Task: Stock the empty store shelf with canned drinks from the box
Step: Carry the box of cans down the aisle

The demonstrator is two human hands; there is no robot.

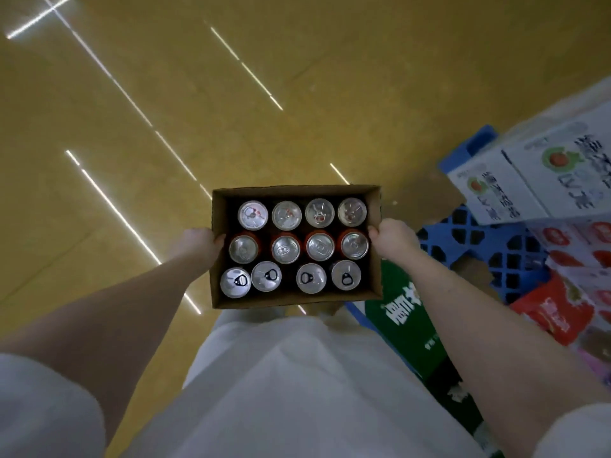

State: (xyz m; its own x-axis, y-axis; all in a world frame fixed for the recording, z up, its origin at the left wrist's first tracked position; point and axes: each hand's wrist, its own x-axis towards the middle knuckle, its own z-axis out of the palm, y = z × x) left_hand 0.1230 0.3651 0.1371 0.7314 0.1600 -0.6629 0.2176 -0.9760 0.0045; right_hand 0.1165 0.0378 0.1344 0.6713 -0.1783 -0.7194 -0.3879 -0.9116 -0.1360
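An open brown cardboard box hangs in front of me above the yellow floor, carried level. Inside stand several canned drinks in three rows, silver tops up; the middle row shows red rims. My left hand grips the box's left wall, fingers curled over its rim. My right hand grips the right wall the same way. No shelf is in view.
A blue plastic pallet lies on the floor to the right, stacked with white printed cartons and red packs. A green carton stands near my right leg. Yellow glossy floor stretches ahead and left.
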